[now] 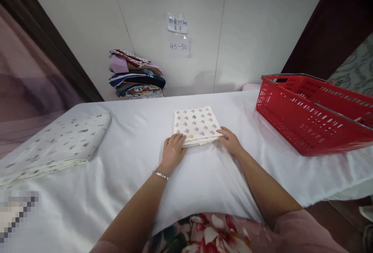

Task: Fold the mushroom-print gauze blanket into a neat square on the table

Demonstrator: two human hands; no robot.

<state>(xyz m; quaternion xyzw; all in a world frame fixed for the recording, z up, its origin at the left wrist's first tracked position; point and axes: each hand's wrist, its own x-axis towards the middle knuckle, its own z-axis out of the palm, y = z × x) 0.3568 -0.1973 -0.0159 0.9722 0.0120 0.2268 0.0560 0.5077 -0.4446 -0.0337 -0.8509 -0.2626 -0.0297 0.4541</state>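
Note:
A small folded cloth (198, 123), white with grey mushroom-like prints and a few coloured ones, lies flat on the white-covered table. Its near edge shows several layers. My left hand (174, 148), with a silver bracelet at the wrist, grips the near left corner, fingers on top and thumb at the edge. At the near right corner, my right hand (229, 140) pinches the layers between thumb and fingers. The undersides of both grips are hidden.
A larger folded cloth (62, 142) with leaf-like prints lies at the left. On the right stands a red plastic basket (309, 125) with metal handles. Behind the table's far edge is a stack of folded fabrics (136, 76), below and left of paper signs (178, 46) on the wall.

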